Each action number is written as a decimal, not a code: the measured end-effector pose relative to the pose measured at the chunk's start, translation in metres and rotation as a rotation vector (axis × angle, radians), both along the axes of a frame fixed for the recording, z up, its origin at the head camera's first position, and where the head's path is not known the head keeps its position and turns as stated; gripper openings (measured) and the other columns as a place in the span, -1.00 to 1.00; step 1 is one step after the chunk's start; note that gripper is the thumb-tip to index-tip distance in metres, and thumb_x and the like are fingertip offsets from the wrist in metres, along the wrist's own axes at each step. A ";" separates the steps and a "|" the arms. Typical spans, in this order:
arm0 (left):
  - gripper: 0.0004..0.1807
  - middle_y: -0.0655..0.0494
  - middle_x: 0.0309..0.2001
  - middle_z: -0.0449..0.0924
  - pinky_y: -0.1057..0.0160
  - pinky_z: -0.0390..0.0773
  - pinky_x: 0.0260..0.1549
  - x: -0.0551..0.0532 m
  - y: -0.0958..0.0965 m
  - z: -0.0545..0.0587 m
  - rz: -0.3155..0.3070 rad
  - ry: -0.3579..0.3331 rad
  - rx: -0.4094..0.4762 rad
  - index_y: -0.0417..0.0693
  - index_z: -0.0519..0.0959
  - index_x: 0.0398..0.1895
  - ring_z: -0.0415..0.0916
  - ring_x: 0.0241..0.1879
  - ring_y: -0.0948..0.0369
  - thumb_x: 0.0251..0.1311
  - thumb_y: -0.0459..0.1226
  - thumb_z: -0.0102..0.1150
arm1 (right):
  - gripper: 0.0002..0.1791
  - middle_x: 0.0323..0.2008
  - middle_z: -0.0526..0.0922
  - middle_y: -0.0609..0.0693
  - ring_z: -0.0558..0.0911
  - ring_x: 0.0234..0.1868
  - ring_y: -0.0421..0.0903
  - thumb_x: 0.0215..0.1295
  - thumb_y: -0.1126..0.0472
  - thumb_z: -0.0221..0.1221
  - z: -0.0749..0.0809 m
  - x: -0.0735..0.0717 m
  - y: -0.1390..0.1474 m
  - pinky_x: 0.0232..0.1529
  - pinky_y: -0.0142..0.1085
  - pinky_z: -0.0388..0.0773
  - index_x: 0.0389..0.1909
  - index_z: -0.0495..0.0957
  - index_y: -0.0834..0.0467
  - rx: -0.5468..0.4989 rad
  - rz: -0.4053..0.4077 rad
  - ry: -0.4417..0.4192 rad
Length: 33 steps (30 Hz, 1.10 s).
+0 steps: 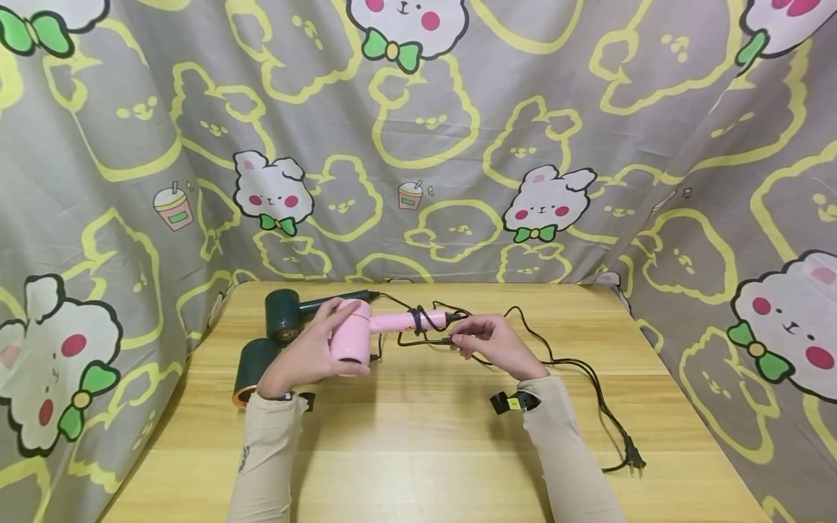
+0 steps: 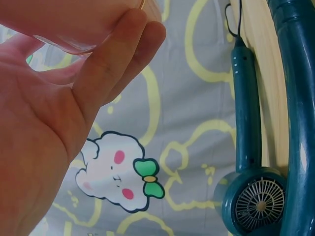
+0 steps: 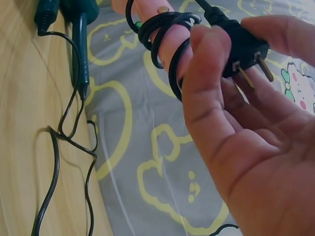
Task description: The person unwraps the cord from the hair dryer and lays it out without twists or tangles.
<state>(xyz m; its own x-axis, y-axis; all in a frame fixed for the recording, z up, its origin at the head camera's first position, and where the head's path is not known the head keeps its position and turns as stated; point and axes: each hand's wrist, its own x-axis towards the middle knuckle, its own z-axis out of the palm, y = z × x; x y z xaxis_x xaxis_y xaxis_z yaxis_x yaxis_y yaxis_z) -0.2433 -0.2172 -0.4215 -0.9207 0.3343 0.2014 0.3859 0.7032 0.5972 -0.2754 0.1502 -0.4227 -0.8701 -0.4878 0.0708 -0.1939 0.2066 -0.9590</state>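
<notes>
My left hand (image 1: 302,357) grips the round head of a pink hair dryer (image 1: 352,338), holding it above the table with its handle toward the right. A black cord (image 3: 170,37) is wound around the handle in several loops. Between thumb and fingers, my right hand (image 1: 495,344) pinches the cord's black two-pin plug (image 3: 246,46), just past the handle's end; its prongs point toward the palm in the right wrist view. In the left wrist view the fingers (image 2: 115,59) wrap the pink head, which is partly cut off by the frame.
Two dark green hair dryers, one farther back (image 1: 282,314) and one nearer (image 1: 255,363), lie on the wooden table (image 1: 418,465) at the left, partly behind my left hand. Their black cords run right to another plug (image 1: 633,455). A patterned curtain (image 1: 431,240) surrounds the table.
</notes>
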 end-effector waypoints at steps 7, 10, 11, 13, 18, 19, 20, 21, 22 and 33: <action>0.32 -0.11 0.59 0.03 -0.13 0.60 0.05 -0.001 -0.002 0.000 -0.001 0.015 0.003 0.34 0.19 0.62 0.45 0.25 -0.14 -0.31 0.29 0.66 | -0.73 -0.25 0.80 0.13 0.72 -0.38 -0.13 0.35 0.20 0.34 -0.004 -0.003 0.001 -0.23 -0.18 0.71 -0.01 0.71 0.25 0.035 0.057 -0.016; 0.32 -0.12 0.59 0.02 -0.13 0.59 0.07 -0.001 -0.002 0.000 -0.002 0.017 0.004 0.32 0.19 0.62 0.45 0.26 -0.15 -0.31 0.32 0.64 | -0.73 -0.23 0.80 0.10 0.72 -0.35 -0.11 0.33 0.22 0.35 -0.006 -0.004 0.002 -0.23 -0.19 0.71 -0.02 0.72 0.25 0.046 0.080 -0.032; 0.32 -0.12 0.60 0.02 -0.13 0.60 0.07 -0.001 -0.002 0.000 -0.002 0.018 0.004 0.32 0.19 0.62 0.45 0.27 -0.15 -0.31 0.32 0.64 | -0.73 -0.23 0.80 0.11 0.73 -0.35 -0.10 0.32 0.22 0.35 -0.007 -0.005 0.002 -0.22 -0.17 0.71 -0.03 0.72 0.26 0.054 0.088 -0.034; 0.33 -0.13 0.60 0.01 -0.13 0.60 0.07 -0.001 -0.002 0.001 -0.001 0.018 0.004 0.32 0.19 0.62 0.45 0.27 -0.16 -0.32 0.33 0.64 | -0.74 -0.22 0.81 0.12 0.73 -0.35 -0.10 0.33 0.22 0.34 -0.010 -0.006 0.003 -0.19 -0.14 0.72 -0.03 0.73 0.25 0.072 0.099 -0.042; 0.33 -0.17 0.59 0.03 -0.12 0.59 0.06 -0.001 -0.002 0.001 -0.007 0.024 0.007 0.31 0.20 0.62 0.45 0.26 -0.15 -0.33 0.33 0.65 | -0.71 -0.20 0.81 0.20 0.72 -0.36 -0.14 0.34 0.21 0.32 -0.016 -0.010 0.005 -0.14 -0.02 0.71 -0.02 0.72 0.30 0.086 0.118 -0.069; 0.33 -0.16 0.59 0.03 -0.11 0.59 0.06 -0.001 -0.002 0.000 -0.008 0.024 0.009 0.31 0.20 0.62 0.45 0.25 -0.14 -0.33 0.32 0.65 | -0.71 -0.20 0.81 0.20 0.72 -0.36 -0.14 0.34 0.21 0.32 -0.017 -0.011 0.005 -0.13 0.00 0.71 -0.02 0.72 0.30 0.085 0.119 -0.078; 0.33 -0.16 0.58 0.03 -0.11 0.59 0.05 -0.001 -0.002 0.000 -0.009 0.025 0.008 0.31 0.20 0.62 0.45 0.25 -0.14 -0.33 0.32 0.65 | -0.71 -0.20 0.81 0.21 0.72 -0.36 -0.13 0.35 0.22 0.32 -0.019 -0.012 0.005 -0.13 -0.01 0.72 -0.02 0.71 0.31 0.082 0.119 -0.086; 0.32 -0.16 0.58 0.03 -0.11 0.60 0.04 -0.001 -0.002 0.000 -0.009 0.025 0.007 0.31 0.20 0.62 0.45 0.25 -0.14 -0.32 0.31 0.65 | -0.71 -0.20 0.80 0.21 0.73 -0.35 -0.12 0.36 0.22 0.32 -0.022 -0.013 0.005 -0.14 -0.02 0.72 -0.01 0.71 0.32 0.079 0.123 -0.092; 0.32 -0.17 0.58 0.03 -0.11 0.60 0.04 -0.001 -0.002 0.000 -0.009 0.025 0.005 0.32 0.19 0.62 0.46 0.25 -0.14 -0.32 0.30 0.66 | -0.71 -0.21 0.80 0.20 0.73 -0.35 -0.09 0.36 0.22 0.32 -0.024 -0.015 0.006 -0.14 -0.04 0.72 -0.02 0.71 0.33 0.079 0.123 -0.097; 0.30 -0.11 0.60 0.00 0.01 0.62 -0.08 0.000 0.002 0.002 -0.016 -0.005 0.019 0.39 0.19 0.61 0.54 0.12 -0.10 -0.31 0.33 0.64 | -0.67 -0.13 0.78 0.30 0.75 -0.16 0.28 0.38 0.23 0.30 -0.045 -0.025 0.007 -0.03 0.09 0.70 0.04 0.67 0.38 0.087 0.085 -0.145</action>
<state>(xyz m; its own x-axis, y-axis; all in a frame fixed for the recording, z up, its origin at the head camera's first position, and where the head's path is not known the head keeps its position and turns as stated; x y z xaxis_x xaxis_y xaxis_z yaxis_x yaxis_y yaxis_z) -0.2431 -0.2153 -0.4198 -0.9163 0.3452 0.2029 0.3938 0.6852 0.6127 -0.3007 0.1569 -0.4679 -0.8234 -0.5590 -0.0978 -0.0756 0.2789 -0.9573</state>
